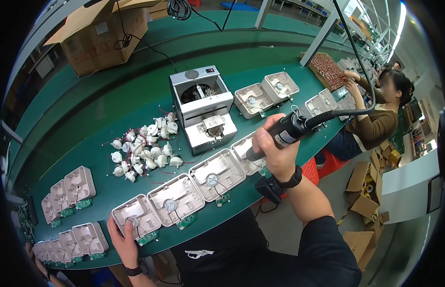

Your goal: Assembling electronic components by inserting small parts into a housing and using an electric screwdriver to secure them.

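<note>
My left hand grips the near left corner of a white plastic housing, with fingers along its outer side and the thumb over the rim. By the thumb sits a small round part; a green circuit board hangs at the housing's front edge. In my right hand is a black electric screwdriver, its cable running off to the right. The tool is above another housing at the right end of the row; its tip is hard to make out. Two similar housings lie between.
A silver screw feeder stands behind the row, beside a heap of white round parts with wires. More housings stand left and behind right. A co-worker sits at the right. A carton stands far left.
</note>
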The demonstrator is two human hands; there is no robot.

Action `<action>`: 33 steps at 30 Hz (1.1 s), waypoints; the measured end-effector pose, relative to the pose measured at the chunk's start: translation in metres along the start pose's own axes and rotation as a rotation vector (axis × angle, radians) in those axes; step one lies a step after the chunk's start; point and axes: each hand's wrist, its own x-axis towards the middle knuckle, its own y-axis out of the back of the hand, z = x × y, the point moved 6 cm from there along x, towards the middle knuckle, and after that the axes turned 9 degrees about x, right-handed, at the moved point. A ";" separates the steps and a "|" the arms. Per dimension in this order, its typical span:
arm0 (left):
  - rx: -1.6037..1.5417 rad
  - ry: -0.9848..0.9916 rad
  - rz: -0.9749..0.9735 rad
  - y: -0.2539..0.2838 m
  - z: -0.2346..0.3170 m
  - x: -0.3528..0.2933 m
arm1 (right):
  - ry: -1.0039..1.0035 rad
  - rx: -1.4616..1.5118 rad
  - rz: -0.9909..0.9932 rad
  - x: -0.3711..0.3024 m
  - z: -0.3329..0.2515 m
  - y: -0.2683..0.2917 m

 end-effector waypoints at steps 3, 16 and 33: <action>0.000 -0.010 0.001 0.000 0.000 0.001 | 0.000 0.001 0.000 0.001 0.005 0.002; -0.050 -0.003 -0.014 -0.006 0.013 0.005 | 0.126 0.263 -0.038 0.050 -0.044 -0.056; -0.031 -0.050 -0.047 -0.017 0.033 0.009 | -0.062 0.187 -0.063 -0.005 -0.037 -0.042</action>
